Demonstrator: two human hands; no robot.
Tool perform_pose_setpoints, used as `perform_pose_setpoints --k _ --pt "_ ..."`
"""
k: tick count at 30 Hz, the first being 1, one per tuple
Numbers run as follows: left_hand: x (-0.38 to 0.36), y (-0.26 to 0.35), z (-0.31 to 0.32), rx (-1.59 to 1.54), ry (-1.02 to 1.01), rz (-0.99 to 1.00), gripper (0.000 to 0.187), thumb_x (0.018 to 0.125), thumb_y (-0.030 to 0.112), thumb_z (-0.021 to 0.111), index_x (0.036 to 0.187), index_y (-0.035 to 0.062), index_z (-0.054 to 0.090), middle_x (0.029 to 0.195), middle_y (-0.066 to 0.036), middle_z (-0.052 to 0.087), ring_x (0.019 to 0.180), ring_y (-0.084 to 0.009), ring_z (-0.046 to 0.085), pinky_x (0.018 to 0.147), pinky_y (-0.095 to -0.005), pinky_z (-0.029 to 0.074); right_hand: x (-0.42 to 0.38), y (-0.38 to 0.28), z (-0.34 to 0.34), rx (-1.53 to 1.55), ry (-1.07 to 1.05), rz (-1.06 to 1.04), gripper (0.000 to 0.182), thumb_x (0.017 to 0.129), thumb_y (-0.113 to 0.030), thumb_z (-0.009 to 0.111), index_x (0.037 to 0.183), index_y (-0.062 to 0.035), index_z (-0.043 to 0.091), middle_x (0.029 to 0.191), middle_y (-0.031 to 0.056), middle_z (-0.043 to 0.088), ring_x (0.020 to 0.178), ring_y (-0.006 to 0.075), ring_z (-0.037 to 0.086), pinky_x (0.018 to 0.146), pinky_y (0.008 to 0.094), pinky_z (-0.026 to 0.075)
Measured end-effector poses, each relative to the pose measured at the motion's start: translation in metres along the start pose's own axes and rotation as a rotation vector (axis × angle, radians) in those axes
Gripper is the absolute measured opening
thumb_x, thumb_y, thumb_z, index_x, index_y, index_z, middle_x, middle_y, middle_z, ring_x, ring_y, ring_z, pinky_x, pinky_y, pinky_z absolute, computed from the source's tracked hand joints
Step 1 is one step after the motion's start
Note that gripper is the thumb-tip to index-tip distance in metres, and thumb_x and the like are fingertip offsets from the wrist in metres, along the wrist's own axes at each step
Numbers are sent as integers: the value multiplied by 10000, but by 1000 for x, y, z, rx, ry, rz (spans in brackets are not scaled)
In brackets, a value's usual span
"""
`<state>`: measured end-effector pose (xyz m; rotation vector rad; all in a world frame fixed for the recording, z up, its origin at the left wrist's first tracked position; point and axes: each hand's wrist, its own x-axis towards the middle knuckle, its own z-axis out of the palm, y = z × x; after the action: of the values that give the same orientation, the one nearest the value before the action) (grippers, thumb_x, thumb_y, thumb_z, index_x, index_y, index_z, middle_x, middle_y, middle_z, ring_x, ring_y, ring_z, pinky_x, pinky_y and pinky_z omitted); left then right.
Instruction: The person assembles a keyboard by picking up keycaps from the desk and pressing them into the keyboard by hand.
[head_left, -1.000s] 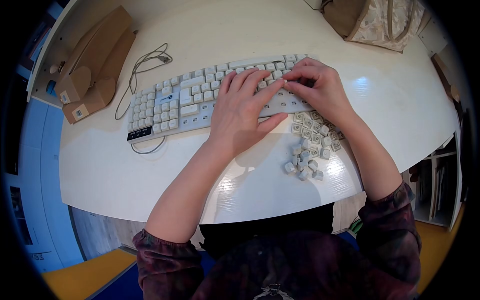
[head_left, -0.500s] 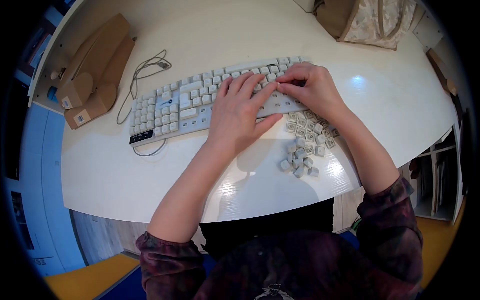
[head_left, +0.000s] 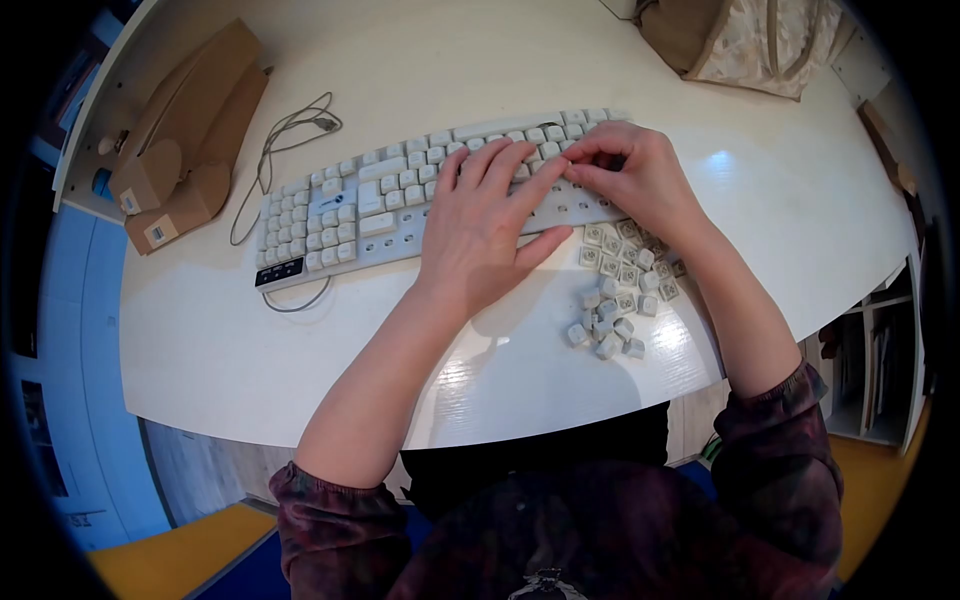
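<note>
A white computer keyboard (head_left: 376, 224) lies on the desk, its number pad at the left and its space bar at the far side. Along its near edge, a row of key positions shows bare, without keycaps. My left hand (head_left: 482, 212) rests across the keyboard with fingers spread, its index fingertip close to my right fingertips. My right hand (head_left: 640, 180) is closed in a pinch over the keyboard's right part; what sits between thumb and finger is hidden. Loose keycaps (head_left: 627, 275) lie in a pile below the right wrist, several turned underside up.
A grey cable (head_left: 268, 160) loops on the white desk (head_left: 500, 380) left of the keyboard. Brown cardboard pieces (head_left: 195, 130) stand at the left, and a beige bag (head_left: 750, 45) sits at the back right. Shelves (head_left: 875, 350) are beyond the right edge.
The view has shifted slightly. Both hands stay at nearly the same place on the keyboard, the right still pinching. The keycap pile looks unchanged.
</note>
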<state>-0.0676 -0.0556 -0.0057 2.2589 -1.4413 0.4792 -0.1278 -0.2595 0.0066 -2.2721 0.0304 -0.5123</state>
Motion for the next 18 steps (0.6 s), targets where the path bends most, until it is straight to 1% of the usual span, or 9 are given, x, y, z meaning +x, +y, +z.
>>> perform_pose_setpoints --k 2,5,8,11,14,17,18 --pt "0 -1 -1 -3 -7 -6 575 837 390 704 1340 148 566 1336 -115 520 1290 -312 445 1112 -467 307 1 0 1 -59 15 -14 188 768 -170 778 917 -56 759 788 95 698 714 222 650 670 329 519" --pt "0 -1 -2 -24 2 -10 575 830 392 712 1333 146 582 1335 -113 529 1292 -312 445 1111 -466 308 2 0 1 -13 -3 39 188 765 -183 780 905 -60 759 788 96 695 739 238 651 681 347 515" --pt "1 -2 -3 -81 -12 -31 560 830 399 712 1318 146 607 1335 -110 537 1300 -311 444 1114 -470 303 2 0 2 -18 3 13 174 768 -173 773 901 -60 759 784 95 690 735 238 645 680 348 514" --pt "0 -4 -2 -51 -14 -24 544 831 405 711 1304 149 625 1339 -104 538 1307 -307 442 1119 -476 298 3 3 1 -73 -29 -35 175 773 -169 768 908 -58 759 782 105 685 724 243 645 679 346 516" --pt "0 -3 -1 -64 12 -17 506 826 374 722 1260 127 640 1323 -117 552 1311 -306 436 1116 -500 297 3 -1 -2 -48 -54 -16 170 804 -161 754 932 -49 758 782 106 685 707 209 635 676 318 512" --pt "0 -1 -1 -35 10 -24 514 836 402 706 1283 158 639 1334 -103 543 1303 -306 450 1118 -481 306 3 -2 -5 159 -25 95 153 840 -135 733 951 -32 755 798 82 690 704 153 614 678 285 501" --pt "0 0 -1 -34 10 -24 510 835 400 706 1279 158 641 1331 -103 545 1300 -307 453 1117 -481 309 3 -2 -7 193 -14 96 150 848 -128 727 957 -29 754 805 72 692 706 140 608 676 278 497"
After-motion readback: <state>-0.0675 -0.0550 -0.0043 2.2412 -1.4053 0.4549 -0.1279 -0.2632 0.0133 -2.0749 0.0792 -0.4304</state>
